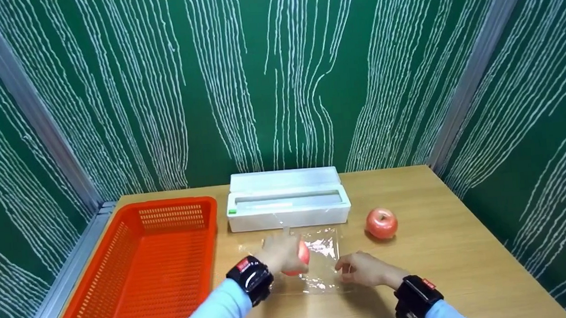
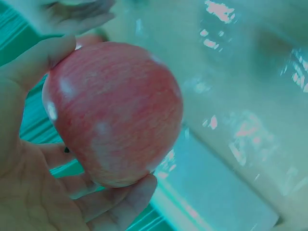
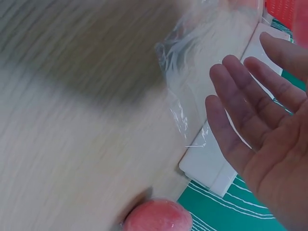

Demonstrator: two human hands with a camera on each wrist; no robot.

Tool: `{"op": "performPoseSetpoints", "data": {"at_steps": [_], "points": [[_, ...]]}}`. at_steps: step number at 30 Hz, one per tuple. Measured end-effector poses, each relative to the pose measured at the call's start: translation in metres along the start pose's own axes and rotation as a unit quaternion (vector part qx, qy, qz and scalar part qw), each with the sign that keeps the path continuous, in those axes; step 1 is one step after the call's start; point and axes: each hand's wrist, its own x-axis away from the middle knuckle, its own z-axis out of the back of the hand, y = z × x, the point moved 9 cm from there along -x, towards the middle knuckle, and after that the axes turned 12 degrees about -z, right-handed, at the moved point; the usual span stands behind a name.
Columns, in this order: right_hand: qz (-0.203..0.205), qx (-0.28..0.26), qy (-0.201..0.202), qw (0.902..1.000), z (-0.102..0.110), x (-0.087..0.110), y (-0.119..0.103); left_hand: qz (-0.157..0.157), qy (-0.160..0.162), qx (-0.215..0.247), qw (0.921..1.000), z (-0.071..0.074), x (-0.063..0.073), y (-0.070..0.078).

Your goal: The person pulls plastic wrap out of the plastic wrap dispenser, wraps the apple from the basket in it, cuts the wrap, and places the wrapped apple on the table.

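Note:
My left hand [image 1: 281,252] grips a red apple [image 2: 115,113], thumb on one side and fingers curled round the other. Beneath it on the table lies a sheet of clear plastic wrap [image 1: 323,274], shiny and wrinkled, stretching from the front of a long white wrap box [image 1: 289,221]. By the sheet's right edge is my right hand [image 1: 366,269]; in the right wrist view its fingers [image 3: 240,103] are loosely extended with nothing held. Whether they touch the wrap is unclear. A second red apple [image 1: 381,223] stands on the table beyond the right hand.
An orange-red plastic basket [image 1: 212,237] with slotted walls takes up the left of the wooden table [image 1: 466,266]. Green panels [image 1: 302,79] with white wavy lines enclose the back and sides, joined by metal posts [image 1: 474,73].

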Motion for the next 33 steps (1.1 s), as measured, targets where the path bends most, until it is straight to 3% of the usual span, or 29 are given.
{"op": "performPoseSetpoints", "data": {"at_steps": [4,10,27,30,33], "points": [[0.004,0.008,0.003,0.9999,-0.004,0.001,-0.002,-0.011,0.006,-0.034,0.9993,-0.016,-0.006,0.002],[-0.001,-0.005,-0.008,1.0000,-0.014,-0.001,-0.005,-0.001,0.010,-0.026,0.9996,-0.034,-0.011,-0.005],[0.005,0.005,-0.014,0.9999,-0.028,-0.010,-0.009,0.010,0.019,-0.032,0.9993,-0.052,-0.013,-0.010],[0.034,0.012,0.011,0.9993,-0.028,-0.010,-0.014,0.018,0.018,-0.029,0.9993,-0.054,-0.014,-0.011],[0.071,0.037,0.061,0.9949,-0.026,-0.010,-0.021,0.022,0.019,-0.034,0.9990,-0.056,-0.015,-0.012]]}}
